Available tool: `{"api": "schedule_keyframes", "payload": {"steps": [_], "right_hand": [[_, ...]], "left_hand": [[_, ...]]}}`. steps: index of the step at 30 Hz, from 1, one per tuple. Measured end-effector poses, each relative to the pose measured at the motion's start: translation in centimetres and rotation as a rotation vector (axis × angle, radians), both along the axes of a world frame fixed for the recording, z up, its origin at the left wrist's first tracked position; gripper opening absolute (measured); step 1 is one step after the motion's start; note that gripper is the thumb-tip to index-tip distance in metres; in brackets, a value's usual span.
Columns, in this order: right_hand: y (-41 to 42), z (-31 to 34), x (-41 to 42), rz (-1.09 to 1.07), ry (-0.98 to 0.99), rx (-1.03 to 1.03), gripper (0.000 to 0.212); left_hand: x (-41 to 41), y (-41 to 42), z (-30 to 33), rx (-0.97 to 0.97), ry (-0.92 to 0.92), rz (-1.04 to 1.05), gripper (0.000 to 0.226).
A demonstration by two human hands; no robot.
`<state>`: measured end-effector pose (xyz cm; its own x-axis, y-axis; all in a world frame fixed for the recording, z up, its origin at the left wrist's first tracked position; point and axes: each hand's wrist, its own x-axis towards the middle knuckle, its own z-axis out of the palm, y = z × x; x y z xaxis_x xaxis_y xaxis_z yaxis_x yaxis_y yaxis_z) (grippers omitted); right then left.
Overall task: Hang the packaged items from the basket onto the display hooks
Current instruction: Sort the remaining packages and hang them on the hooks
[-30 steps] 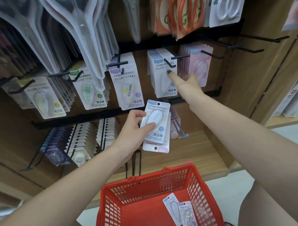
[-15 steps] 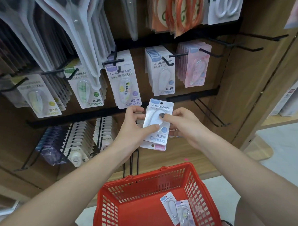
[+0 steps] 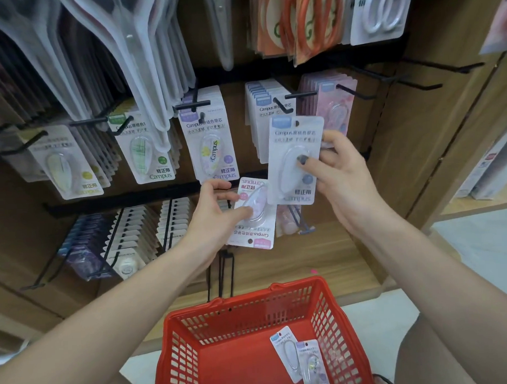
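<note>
My right hand (image 3: 340, 173) pinches a blue-tagged correction tape pack (image 3: 290, 138) upright, just below and in front of the hook (image 3: 283, 107) that carries matching blue packs. Lower down, my left hand (image 3: 215, 211) holds a pink-tagged pack (image 3: 255, 229) upside down by its blister. The red basket (image 3: 195, 354) sits below, with two more packs (image 3: 300, 355) lying in its right corner.
The wooden display carries rows of black hooks with hanging packs: yellow (image 3: 65, 168), green (image 3: 144, 156), purple (image 3: 211, 147) and pink (image 3: 334, 104). Bare hooks (image 3: 444, 67) jut out at the right. Scissors packs (image 3: 303, 21) hang above, more stock (image 3: 126, 241) below left.
My right hand came back from pointing at the blue stack, took the blue pack off the two held in my left hand and raised it. The pink pack stays in my left hand.
</note>
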<state>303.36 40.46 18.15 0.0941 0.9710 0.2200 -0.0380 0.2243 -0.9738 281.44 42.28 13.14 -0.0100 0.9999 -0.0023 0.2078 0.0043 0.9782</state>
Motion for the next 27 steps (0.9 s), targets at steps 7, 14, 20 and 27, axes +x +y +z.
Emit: {"api": "schedule_keyframes", "payload": {"steps": [7,14,20,27], "right_hand": [[1.6,1.8,-1.4,-0.096,0.014,-0.066,0.018],[6.9,2.0,-2.3,-0.191,-0.124,-0.191,0.028],[6.6,1.1,-2.9,-0.341,-0.292,-0.224,0.061],[0.4,-1.6,-8.8,0.206,-0.677,0.105,0.053]], "left_hand": [[-0.5,-0.3,0.5,-0.034,-0.01,0.031,0.055],[-1.4,-0.7,0.8,-0.06,-0.037,0.014,0.021],[-3.6,-1.5,1.8,0.023,0.015,0.021,0.028],[-8.2,-2.9,3.2,0.124,0.111,0.041,0.03]]}}
